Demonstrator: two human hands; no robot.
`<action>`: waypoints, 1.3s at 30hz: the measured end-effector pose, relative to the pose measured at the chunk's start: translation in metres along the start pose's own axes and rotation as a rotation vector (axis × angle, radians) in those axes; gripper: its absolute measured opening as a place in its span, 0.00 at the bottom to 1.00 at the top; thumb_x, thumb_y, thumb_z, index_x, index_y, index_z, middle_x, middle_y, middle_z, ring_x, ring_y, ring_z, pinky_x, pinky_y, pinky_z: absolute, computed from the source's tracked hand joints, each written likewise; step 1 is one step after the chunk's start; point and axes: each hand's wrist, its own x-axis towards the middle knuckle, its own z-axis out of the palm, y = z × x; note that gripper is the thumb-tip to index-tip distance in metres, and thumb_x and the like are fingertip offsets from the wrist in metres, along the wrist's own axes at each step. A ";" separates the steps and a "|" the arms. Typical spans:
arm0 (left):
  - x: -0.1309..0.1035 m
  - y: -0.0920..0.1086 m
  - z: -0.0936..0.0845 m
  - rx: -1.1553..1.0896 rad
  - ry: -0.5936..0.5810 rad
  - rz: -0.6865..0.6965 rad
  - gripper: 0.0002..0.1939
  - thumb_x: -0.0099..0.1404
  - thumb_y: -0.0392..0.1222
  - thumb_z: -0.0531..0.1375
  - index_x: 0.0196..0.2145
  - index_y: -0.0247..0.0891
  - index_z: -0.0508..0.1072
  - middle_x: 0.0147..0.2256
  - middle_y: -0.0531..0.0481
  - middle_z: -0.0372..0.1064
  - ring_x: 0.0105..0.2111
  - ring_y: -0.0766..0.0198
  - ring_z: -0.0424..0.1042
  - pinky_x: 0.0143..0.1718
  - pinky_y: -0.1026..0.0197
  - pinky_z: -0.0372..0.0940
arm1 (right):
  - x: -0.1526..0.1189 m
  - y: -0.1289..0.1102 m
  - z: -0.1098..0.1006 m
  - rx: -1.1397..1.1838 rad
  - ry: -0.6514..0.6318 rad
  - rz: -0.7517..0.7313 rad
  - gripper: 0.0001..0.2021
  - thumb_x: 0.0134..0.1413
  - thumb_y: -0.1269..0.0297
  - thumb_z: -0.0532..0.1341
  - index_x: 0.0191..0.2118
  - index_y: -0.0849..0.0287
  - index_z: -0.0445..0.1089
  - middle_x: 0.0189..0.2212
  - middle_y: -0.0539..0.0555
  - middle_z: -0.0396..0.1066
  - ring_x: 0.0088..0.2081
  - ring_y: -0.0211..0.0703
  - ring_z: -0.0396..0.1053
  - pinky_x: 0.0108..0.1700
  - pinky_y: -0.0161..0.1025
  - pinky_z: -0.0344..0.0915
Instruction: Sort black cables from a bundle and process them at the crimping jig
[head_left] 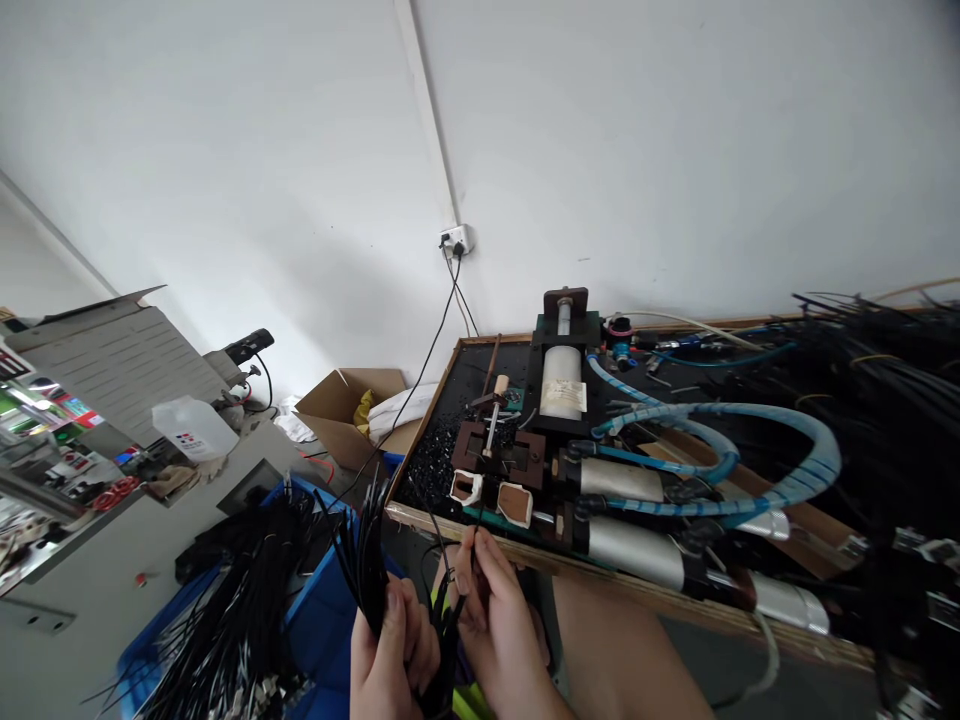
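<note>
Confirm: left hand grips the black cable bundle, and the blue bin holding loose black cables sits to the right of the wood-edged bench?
Wrong side: the head view shows the blue bin to the left of the wood-edged bench. The rest stands: left hand grips the black cable bundle, and the bin holds loose black cables.

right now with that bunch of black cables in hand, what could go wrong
The bunch of black cables in the left hand has loose ends fanning out, so some could slip free or tangle. The right hand is close to the metal clamp on the bench, so fingers might get pinched if it moves. The blue bin is heaped with more cables, and a dangling strand could snag there.
</note>
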 end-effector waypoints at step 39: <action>-0.004 0.005 -0.004 0.194 0.034 0.145 0.26 0.64 0.61 0.77 0.28 0.38 0.74 0.20 0.59 0.62 0.15 0.75 0.60 0.17 0.71 0.54 | -0.005 -0.019 0.017 -0.474 -0.192 -0.209 0.26 0.62 0.36 0.72 0.31 0.57 0.74 0.20 0.49 0.70 0.20 0.34 0.51 0.25 0.34 0.42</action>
